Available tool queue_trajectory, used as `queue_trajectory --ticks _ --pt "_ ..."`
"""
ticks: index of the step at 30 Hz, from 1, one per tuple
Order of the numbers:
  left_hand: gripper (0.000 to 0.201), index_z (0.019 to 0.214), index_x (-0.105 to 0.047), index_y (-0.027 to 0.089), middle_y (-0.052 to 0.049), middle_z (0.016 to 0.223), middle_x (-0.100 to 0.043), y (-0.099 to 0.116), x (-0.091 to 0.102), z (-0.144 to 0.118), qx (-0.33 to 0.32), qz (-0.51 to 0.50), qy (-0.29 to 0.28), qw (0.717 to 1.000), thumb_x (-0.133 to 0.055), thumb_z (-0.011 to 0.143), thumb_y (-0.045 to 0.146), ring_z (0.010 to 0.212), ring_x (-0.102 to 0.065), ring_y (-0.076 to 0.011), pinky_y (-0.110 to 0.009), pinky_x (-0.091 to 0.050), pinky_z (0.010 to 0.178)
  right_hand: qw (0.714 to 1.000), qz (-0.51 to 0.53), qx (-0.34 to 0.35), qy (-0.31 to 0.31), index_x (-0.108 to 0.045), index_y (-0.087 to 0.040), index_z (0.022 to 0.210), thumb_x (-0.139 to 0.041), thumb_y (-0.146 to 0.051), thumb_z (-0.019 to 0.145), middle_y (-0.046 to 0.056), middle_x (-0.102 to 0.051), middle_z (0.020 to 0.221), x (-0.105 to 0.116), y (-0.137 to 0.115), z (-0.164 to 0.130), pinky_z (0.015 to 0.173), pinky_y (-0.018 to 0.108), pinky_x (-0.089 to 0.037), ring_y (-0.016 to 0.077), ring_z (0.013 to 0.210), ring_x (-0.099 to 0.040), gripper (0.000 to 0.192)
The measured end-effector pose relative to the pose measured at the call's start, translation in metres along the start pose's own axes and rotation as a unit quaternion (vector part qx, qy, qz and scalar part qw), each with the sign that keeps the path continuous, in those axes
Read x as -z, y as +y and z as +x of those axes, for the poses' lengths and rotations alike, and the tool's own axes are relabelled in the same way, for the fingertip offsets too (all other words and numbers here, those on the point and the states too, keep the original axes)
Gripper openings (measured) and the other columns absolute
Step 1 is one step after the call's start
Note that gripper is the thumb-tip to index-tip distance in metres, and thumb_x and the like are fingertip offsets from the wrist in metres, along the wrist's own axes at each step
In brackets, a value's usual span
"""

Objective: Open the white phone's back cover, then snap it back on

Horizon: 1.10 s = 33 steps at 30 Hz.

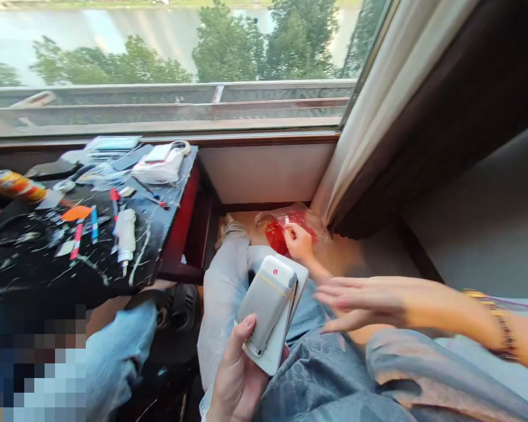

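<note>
My left hand point(235, 378) grips a white-and-grey boxy device point(270, 305) with a small red round logo, holding it upright over my lap in blue jeans. My right hand point(361, 305) reaches in from the right with flat, spread fingers. It hovers just right of the device without touching it and holds nothing. A beaded bracelet point(504, 331) sits on that forearm. Beyond it, a smaller hand point(298, 240), seemingly another person's, pinches a little white stick over a clear bag with red contents point(278, 231) on the floor.
A dark, paint-spattered table point(158, 234) at left carries pens, a white tube point(125, 234), a can point(13, 184) and a white pouch point(158, 167). Another person's jeans leg and black sandal point(182, 302) lie below it. A window and a curtain point(378, 117) are ahead.
</note>
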State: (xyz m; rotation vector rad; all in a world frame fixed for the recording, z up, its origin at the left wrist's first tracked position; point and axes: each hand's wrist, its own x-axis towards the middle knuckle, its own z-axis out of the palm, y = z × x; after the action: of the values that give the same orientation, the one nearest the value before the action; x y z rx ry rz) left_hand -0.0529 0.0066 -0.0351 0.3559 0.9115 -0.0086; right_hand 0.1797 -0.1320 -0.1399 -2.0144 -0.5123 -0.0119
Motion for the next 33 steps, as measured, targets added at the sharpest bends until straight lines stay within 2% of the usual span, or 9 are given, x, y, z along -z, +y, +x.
queue_trajectory --ticks 5,10,13,19,22,25,28,30,33 --pt "0.036 0.118 -0.065 0.014 -0.012 0.100 -0.081 0.014 0.021 0.015 -0.041 -0.077 0.034 0.996 -0.079 0.087 0.024 0.074 -0.077 -0.0242 -0.038 -0.066 0.058 0.998 0.003 -0.044 0.048 -0.072 -0.014 0.100 -0.068 -0.037 0.104 0.007 -0.075 0.097 -0.054 0.020 0.046 0.089 0.040 -0.060 0.0199 0.088 -0.072 0.023" --pt "0.060 0.126 -0.061 0.016 -0.010 0.112 -0.078 0.015 0.034 0.017 -0.099 -0.038 0.015 0.994 -0.091 0.076 0.030 0.086 -0.077 -0.0252 -0.038 -0.067 0.067 0.995 0.048 -0.071 0.055 -0.074 -0.018 0.100 -0.054 -0.044 0.098 0.010 -0.075 0.090 -0.043 0.008 0.034 0.085 0.042 -0.059 0.0261 0.085 -0.072 0.033" --pt "0.064 0.123 -0.058 0.021 -0.004 0.109 -0.075 0.010 0.035 0.016 -0.151 0.002 0.015 0.988 -0.096 0.073 0.033 0.086 -0.074 -0.0195 -0.029 -0.063 0.071 0.990 0.115 -0.077 -0.012 -0.072 -0.019 0.110 -0.056 -0.054 0.099 0.010 -0.075 0.097 -0.036 -0.021 0.014 0.081 0.040 -0.062 0.0244 0.082 -0.075 0.040" --pt "0.066 0.113 -0.051 0.022 -0.001 0.098 -0.069 -0.006 0.019 0.017 -0.212 0.093 0.043 0.972 -0.097 0.070 0.041 0.081 -0.066 -0.0148 -0.025 -0.055 0.071 0.938 0.279 -0.091 -0.183 -0.051 -0.028 0.146 -0.068 -0.062 0.098 0.017 -0.054 0.157 -0.039 -0.068 -0.021 0.073 0.034 -0.065 0.0236 0.095 -0.078 0.062" --pt "0.064 0.112 -0.052 0.024 0.000 0.099 -0.067 -0.016 0.014 0.014 -0.219 0.130 0.050 0.966 -0.096 0.071 0.042 0.082 -0.063 -0.0127 -0.024 -0.053 0.075 0.925 0.306 -0.103 -0.203 -0.052 -0.028 0.144 -0.077 -0.057 0.093 0.016 -0.055 0.157 -0.039 -0.073 -0.029 0.087 0.037 -0.064 0.0276 0.122 -0.070 0.064" --pt "0.058 0.106 -0.051 0.026 0.004 0.095 -0.063 -0.021 0.015 0.008 -0.174 0.103 0.009 0.979 -0.094 0.073 0.047 0.077 -0.060 -0.0109 -0.022 -0.051 0.071 0.919 0.326 -0.116 -0.189 -0.054 -0.028 0.143 -0.085 -0.052 0.087 0.014 -0.059 0.153 -0.034 -0.072 -0.035 0.108 0.044 -0.057 0.0293 0.145 -0.054 0.069" --pt "0.051 0.103 -0.056 0.025 0.003 0.090 -0.062 -0.020 0.017 0.004 -0.100 0.022 -0.080 0.992 -0.085 0.079 0.061 0.076 -0.061 -0.0136 -0.025 -0.052 0.071 0.907 0.353 -0.117 -0.198 -0.054 -0.029 0.146 -0.090 -0.053 0.083 0.013 -0.058 0.154 -0.025 -0.075 -0.041 0.108 0.043 -0.056 0.0298 0.149 -0.049 0.076" --pt "0.054 0.112 -0.064 0.024 -0.002 0.096 -0.068 -0.019 0.017 0.002 -0.065 0.007 -0.139 0.988 -0.083 0.080 0.063 0.084 -0.067 -0.0180 -0.028 -0.054 0.078 0.898 0.366 -0.112 -0.216 -0.054 -0.032 0.148 -0.092 -0.051 0.081 0.012 -0.057 0.155 -0.019 -0.081 -0.046 0.098 0.039 -0.060 0.0291 0.139 -0.059 0.079" --pt "0.077 0.132 -0.068 0.020 -0.011 0.114 -0.073 -0.019 0.017 0.000 -0.014 0.031 -0.210 0.977 -0.088 0.073 0.066 0.095 -0.071 -0.0251 -0.033 -0.056 0.085 0.887 0.375 -0.113 -0.246 -0.054 -0.038 0.149 -0.093 -0.046 0.081 0.009 -0.053 0.159 -0.013 -0.089 -0.053 0.078 0.033 -0.062 0.0208 0.098 -0.072 0.078"
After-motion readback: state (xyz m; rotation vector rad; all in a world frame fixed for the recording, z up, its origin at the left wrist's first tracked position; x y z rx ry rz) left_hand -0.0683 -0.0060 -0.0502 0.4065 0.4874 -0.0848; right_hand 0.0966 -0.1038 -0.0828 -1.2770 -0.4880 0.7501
